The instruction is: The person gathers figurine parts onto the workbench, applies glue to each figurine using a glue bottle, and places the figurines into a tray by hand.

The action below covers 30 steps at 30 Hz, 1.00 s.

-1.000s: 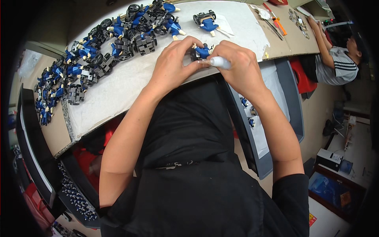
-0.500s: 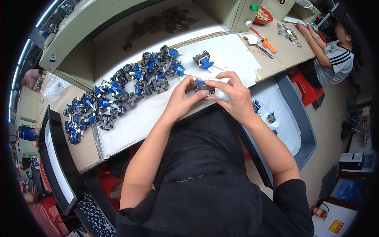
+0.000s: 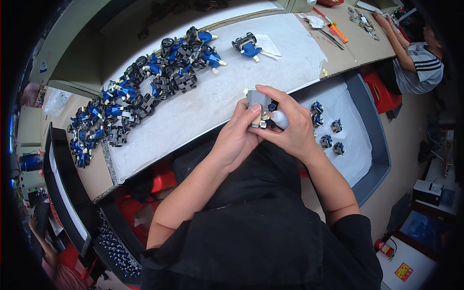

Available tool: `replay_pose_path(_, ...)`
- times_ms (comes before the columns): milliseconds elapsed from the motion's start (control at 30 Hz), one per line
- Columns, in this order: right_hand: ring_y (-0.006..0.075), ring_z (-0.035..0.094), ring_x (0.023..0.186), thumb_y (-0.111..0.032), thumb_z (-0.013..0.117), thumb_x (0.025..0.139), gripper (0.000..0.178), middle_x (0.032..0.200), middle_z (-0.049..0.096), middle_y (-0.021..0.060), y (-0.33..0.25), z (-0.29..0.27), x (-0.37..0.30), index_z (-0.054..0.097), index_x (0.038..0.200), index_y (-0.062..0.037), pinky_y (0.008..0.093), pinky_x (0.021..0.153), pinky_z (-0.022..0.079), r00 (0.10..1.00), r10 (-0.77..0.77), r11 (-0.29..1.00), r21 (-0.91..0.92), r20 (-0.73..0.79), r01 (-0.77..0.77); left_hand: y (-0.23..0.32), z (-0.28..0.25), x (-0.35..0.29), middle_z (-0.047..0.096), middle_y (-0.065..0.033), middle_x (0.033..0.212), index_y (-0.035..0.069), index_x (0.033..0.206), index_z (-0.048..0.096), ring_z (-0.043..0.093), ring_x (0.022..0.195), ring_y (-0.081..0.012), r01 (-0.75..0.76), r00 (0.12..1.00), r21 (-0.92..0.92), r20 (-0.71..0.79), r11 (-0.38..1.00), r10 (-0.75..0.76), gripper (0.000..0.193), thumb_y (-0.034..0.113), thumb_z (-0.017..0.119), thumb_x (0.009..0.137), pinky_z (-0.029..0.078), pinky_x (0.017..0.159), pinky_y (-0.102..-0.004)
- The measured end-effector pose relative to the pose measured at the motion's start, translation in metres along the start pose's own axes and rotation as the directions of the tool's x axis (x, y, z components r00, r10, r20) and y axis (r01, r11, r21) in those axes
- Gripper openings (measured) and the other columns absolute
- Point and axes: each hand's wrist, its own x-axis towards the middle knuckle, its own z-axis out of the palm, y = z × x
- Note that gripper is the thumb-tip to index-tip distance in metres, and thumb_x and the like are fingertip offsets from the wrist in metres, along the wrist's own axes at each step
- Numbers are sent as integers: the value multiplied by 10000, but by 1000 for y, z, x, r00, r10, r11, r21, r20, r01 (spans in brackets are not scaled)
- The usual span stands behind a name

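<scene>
In front of my body, both hands meet at a small toy figure with a grey wheeled base (image 3: pixel 257 98), its flat grey side turned up. My left hand (image 3: pixel 238 133) is closed round it, thumb pressed on the grey part. My right hand (image 3: pixel 294 126) is closed round a small white squeeze bottle (image 3: pixel 279 119), its tip close to the toy; fingers of this hand also reach the toy's edge. Whether the tip touches is hard to make out. Another blue toy figure (image 3: pixel 250 49) lies apart on the white sheet (image 3: pixel 212 94), beyond my hands.
A heap of similar blue figures (image 3: pixel 145 87) covers the bench's left side. At right, a grey tray (image 3: pixel 379 159) holds several figures. An orange-handled tool (image 3: pixel 339 34) lies at the back right, near a co-worker (image 3: pixel 418 63). A black tray (image 3: pixel 65 193) stands at the left.
The toy has been turned over: its blue part faced up before, and now a flat grey side does. My hands have drawn slightly nearer my body, and the whole view has shifted.
</scene>
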Motion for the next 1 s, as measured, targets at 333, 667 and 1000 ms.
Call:
replay_pose_path(333, 242, 636, 831, -72, 762, 560, 604, 1022, 623, 119, 5, 11, -16, 560, 1130, -63, 301, 689, 509, 998, 55, 998, 24, -41, -54, -5, -5, -7, 467, -127, 1120, 48, 1237, 293, 515, 1025, -192, 11, 999, -26, 38, 1000, -10, 386, 208, 467, 932, 429, 903, -363)
replay_pose_path(667, 265, 627, 867, -56, 739, 575, 620, 1024, 620, 102, -4, -3, -20, 527, 1158, -76, 328, 708, 517, 994, -39, 998, 61, 98, 33, 16, -22, -12, 504, -109, 1110, 35, 1236, 320, 551, 1016, -179, 256, 956, 214, 91, 943, -280, 481, 79, 592, 842, 490, 860, -317)
replay_pose_path(1000, 263, 626, 897, -51, 742, 579, 604, 1044, 617, 98, -9, -2, -38, 528, 1144, -59, 325, 730, 521, 974, -17, 1000, -15, 224, 21, -9, -30, -16, 515, -80, 1122, 44, 1187, 419, 540, 1041, -159, 323, 938, 139, 87, 936, -337, 362, 105, 584, 871, 490, 876, -302)
